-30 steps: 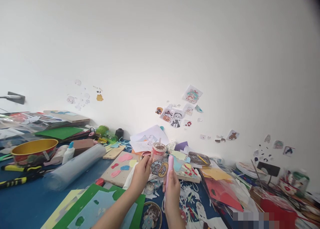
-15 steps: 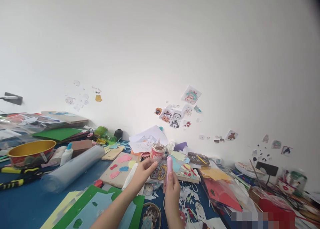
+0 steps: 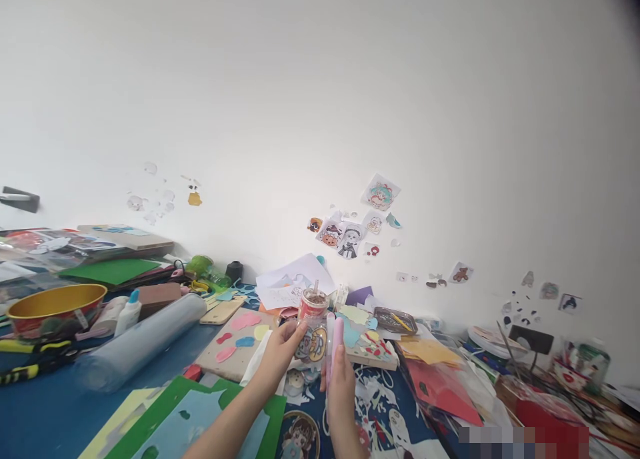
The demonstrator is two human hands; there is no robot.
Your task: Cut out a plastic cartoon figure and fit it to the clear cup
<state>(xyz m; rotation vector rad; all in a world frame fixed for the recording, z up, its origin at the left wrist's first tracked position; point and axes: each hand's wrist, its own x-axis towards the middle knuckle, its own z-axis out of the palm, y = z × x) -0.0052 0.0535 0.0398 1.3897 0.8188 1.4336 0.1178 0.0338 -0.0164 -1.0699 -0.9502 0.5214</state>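
Note:
My right hand point(image 3: 343, 395) is low in the middle of the view, wrapped round a pink stick-shaped tool point(image 3: 337, 339) that it holds upright. My left hand point(image 3: 279, 359) is just left of it, with fingertips pinched on something clear that I cannot make out, close to the tool's tip. Behind both hands a small cup point(image 3: 314, 305) with a red label and brown contents stands on the littered blue table point(image 3: 45, 412). Cartoon stickers point(image 3: 315, 344) lie right behind my fingers.
A wooden board with coloured shapes point(image 3: 235, 342), a clear plastic roll point(image 3: 140, 342), a white glue bottle point(image 3: 127, 312) and a gold bowl point(image 3: 55, 302) lie to the left. A green sheet point(image 3: 165, 405) is under my left forearm. Red paper point(image 3: 440, 385) lies right; stickers point(image 3: 350, 235) dot the wall.
My left hand spread its fingers half a second ago and now pinches close to the pink tool's tip. The view has drifted slightly; my right hand has kept its grip.

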